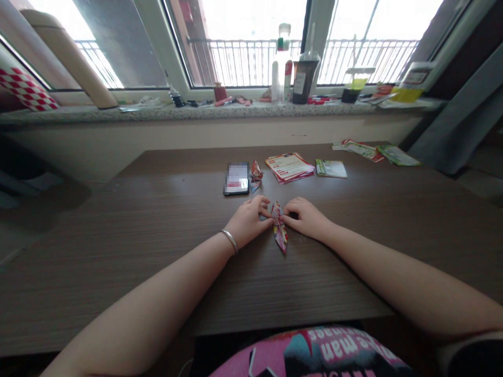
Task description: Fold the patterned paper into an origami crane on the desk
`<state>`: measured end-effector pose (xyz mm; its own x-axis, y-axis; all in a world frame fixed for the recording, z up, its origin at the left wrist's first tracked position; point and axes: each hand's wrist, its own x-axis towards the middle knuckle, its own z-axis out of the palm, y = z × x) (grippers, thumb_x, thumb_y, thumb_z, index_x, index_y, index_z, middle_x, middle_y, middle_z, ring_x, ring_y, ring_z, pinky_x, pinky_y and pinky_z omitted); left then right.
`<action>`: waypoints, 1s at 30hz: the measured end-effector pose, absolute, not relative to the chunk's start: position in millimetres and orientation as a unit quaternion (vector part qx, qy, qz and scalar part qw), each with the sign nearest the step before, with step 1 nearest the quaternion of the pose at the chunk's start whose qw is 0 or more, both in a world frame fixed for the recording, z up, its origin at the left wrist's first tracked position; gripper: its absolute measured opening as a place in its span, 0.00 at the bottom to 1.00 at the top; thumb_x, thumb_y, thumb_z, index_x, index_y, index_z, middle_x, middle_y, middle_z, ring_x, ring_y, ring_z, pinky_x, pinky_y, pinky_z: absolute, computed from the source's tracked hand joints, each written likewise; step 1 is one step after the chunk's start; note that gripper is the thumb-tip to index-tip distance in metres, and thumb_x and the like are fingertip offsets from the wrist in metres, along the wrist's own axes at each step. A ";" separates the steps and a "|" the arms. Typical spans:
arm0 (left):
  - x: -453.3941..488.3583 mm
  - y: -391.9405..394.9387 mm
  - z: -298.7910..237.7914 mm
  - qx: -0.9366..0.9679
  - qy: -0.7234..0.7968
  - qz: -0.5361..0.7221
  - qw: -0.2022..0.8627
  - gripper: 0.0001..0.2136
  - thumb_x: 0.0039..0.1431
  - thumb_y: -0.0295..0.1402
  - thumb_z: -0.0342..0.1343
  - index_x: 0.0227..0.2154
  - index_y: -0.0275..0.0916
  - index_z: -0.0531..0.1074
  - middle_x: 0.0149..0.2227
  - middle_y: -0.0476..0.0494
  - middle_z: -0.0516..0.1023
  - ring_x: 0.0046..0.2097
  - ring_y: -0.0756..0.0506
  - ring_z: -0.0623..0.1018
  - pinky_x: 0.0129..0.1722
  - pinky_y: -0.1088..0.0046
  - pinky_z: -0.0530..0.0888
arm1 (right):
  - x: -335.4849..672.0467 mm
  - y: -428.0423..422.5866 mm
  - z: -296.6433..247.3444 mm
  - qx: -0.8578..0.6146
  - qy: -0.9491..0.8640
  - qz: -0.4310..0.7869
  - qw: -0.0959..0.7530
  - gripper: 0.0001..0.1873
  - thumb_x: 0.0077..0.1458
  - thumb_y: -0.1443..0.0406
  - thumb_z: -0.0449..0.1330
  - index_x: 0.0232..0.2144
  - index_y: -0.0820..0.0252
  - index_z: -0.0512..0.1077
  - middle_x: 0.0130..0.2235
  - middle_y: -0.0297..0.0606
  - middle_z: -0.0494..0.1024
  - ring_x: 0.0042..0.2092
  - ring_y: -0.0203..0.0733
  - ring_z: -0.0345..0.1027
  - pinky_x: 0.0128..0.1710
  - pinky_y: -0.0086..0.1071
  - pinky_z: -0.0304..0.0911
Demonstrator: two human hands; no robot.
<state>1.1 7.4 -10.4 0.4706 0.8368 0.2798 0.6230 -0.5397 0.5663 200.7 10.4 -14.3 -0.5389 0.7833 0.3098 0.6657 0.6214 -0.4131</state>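
Between my two hands lies a narrow piece of folded printed paper (280, 236), pointed at its near end, with red, yellow and pink print. My left hand (251, 219) pinches its left side, thumb and fingertips at the paper's middle. From the other side, my right hand (302, 215) grips the paper with thumb and index finger. The fingertips partly cover the paper's middle. Just beyond my left hand is a phone (237, 178) with a lit screen. Beside the phone stands another folded paper piece (256, 176), in orange and red.
A stack of printed sheets (290, 167) and a smaller green-and-white stack (331, 168) lie farther back on the brown table (157, 230). Loose leaflets (363, 151) are at the back right. Along the windowsill (157, 112) stand a dark lidded cup (305, 78), bottles and small items.
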 end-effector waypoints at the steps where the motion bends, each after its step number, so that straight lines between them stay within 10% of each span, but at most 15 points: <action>1: 0.8 7.7 -10.1 0.832 0.436 0.273 0.207 0.19 0.50 0.32 0.59 0.44 0.39 0.61 0.33 0.49 0.80 0.48 0.46 0.75 0.50 0.65 0.69 | 201.3 10.9 -15.3 -0.416 -0.868 0.124 0.241 0.09 0.54 0.63 0.58 0.25 0.61 0.72 0.31 0.38 0.76 0.37 0.40 0.66 0.40 0.33 0.57; 11: 3.8 3.6 -11.3 0.834 0.430 0.279 0.203 0.22 0.52 0.32 0.57 0.49 0.38 0.59 0.38 0.47 0.78 0.44 0.47 0.77 0.46 0.68 0.71 | 204.1 13.7 -17.8 -0.435 -0.863 0.116 0.230 0.11 0.55 0.60 0.58 0.26 0.58 0.75 0.34 0.38 0.78 0.39 0.40 0.66 0.42 0.35 0.55; 18: 4.3 5.8 -12.9 0.858 0.442 0.239 0.105 0.10 0.55 0.40 0.55 0.29 0.38 0.73 0.36 0.44 0.76 0.41 0.45 0.74 0.45 0.65 0.70 | 202.6 12.6 -15.8 -0.453 -0.862 0.080 0.213 0.11 0.54 0.60 0.58 0.24 0.60 0.74 0.32 0.39 0.77 0.38 0.41 0.65 0.41 0.34 0.55; 30: 8.8 14.7 -20.1 0.836 0.485 0.236 0.096 0.08 0.52 0.36 0.55 0.26 0.38 0.75 0.32 0.45 0.77 0.38 0.46 0.74 0.43 0.67 0.69 | 196.0 11.3 -15.5 -0.492 -0.839 0.074 0.221 0.11 0.50 0.61 0.60 0.20 0.59 0.71 0.28 0.37 0.76 0.35 0.41 0.64 0.37 0.33 0.53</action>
<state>8.8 14.7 -20.1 0.4176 0.8571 0.3017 0.7660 -0.5107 0.3905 196.0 11.3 -15.5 -0.4184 0.8582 0.2972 0.7925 0.5049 -0.3422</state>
